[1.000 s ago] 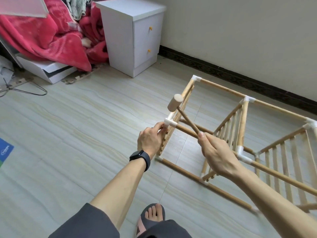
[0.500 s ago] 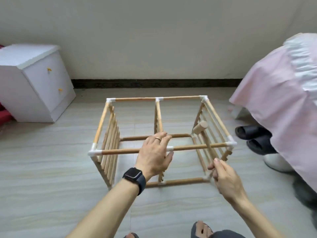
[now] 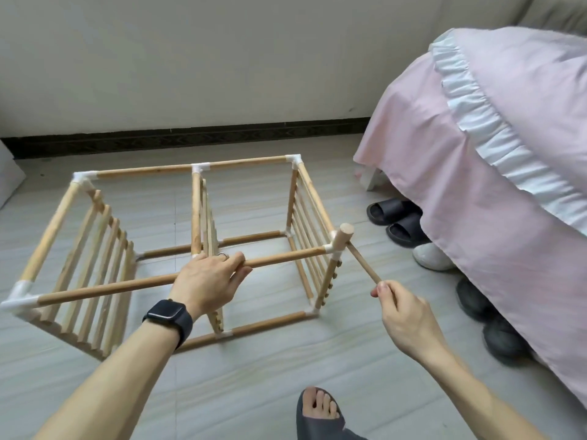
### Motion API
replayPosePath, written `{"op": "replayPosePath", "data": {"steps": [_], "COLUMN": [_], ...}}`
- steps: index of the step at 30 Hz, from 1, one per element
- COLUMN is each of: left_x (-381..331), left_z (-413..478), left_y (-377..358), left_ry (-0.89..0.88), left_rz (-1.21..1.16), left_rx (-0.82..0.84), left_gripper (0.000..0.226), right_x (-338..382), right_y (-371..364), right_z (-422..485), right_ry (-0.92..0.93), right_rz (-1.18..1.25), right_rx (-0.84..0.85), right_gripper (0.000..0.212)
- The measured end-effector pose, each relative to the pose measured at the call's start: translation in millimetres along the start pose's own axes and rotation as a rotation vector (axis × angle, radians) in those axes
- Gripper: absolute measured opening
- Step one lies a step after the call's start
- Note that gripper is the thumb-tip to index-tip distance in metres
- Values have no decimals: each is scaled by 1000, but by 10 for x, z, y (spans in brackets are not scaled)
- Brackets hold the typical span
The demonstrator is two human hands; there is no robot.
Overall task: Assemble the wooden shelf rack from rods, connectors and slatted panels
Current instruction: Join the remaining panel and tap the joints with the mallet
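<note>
- Two hands are on the job: my left hand (image 3: 208, 281) grips the near top rod (image 3: 111, 287) about midway along, fingers curled over it and thumb under it
- My right hand (image 3: 403, 308) pinches the tail end of the mallet (image 3: 360, 259) handle between thumb and fingertips
- The mallet's head touches the white connector (image 3: 330, 248) at the near right top corner of the rack (image 3: 143, 170), and its handle slants back down towards my right hand
- The rack lies on its side on the floor (image 3: 254, 376), towards the far edge by the dark skirting and just beside the pink bed cover (image 3: 492, 185)
- Three slatted panels (image 3: 95, 265) stand upright in the frame, one at the left end, one in the middle, one at the right end
- My left wrist carries a dark watch (image 3: 168, 315), and a ring (image 3: 223, 255) sits on one finger
- Dark slippers (image 3: 394, 214) lie at the floor's right edge, partly under the bed cover
- My foot in a grey sandal (image 3: 317, 411) is at the floor's near edge
</note>
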State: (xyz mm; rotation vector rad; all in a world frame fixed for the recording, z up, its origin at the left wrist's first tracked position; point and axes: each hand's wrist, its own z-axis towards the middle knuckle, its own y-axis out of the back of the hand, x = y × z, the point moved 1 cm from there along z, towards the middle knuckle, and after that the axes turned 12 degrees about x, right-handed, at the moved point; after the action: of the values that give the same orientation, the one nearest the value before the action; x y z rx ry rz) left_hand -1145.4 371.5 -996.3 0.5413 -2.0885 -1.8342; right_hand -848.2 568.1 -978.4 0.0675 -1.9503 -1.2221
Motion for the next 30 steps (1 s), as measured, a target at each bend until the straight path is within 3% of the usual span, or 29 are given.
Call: {"op": "replayPosePath", "data": {"steps": [10,16,17,20,25,28,30], "left_x": [-561,-570,-574,-570,-536,-521,-516], "left_z": [267,255,259,232,120,132,146], "left_y": [67,-48,-50,-78,-238,-254,-255], "left_ry": [27,90,92,74,-16,-20,-12], "left_rz": [-108,-38,-30,-4,66,72,77], "left_rx": [76,-18,-29,-43,-34,-38,-42], "left_gripper": [42,43,43,44,70,70,69], "right_x": [-8,181,168,14,42,32,5], "right_y": [47,235,196,35,18,-20,17], "right_z": [11,-20,-13,13,-29,-13,13], "right_ry": [56,317,299,125,308,150,143], "right_rz": [-206,95,57,-216,26,-195,-138], "right_rx": [92,-268,-222,130,-144,112,54], "right_gripper": [34,32,31,30,29,32,34]}}
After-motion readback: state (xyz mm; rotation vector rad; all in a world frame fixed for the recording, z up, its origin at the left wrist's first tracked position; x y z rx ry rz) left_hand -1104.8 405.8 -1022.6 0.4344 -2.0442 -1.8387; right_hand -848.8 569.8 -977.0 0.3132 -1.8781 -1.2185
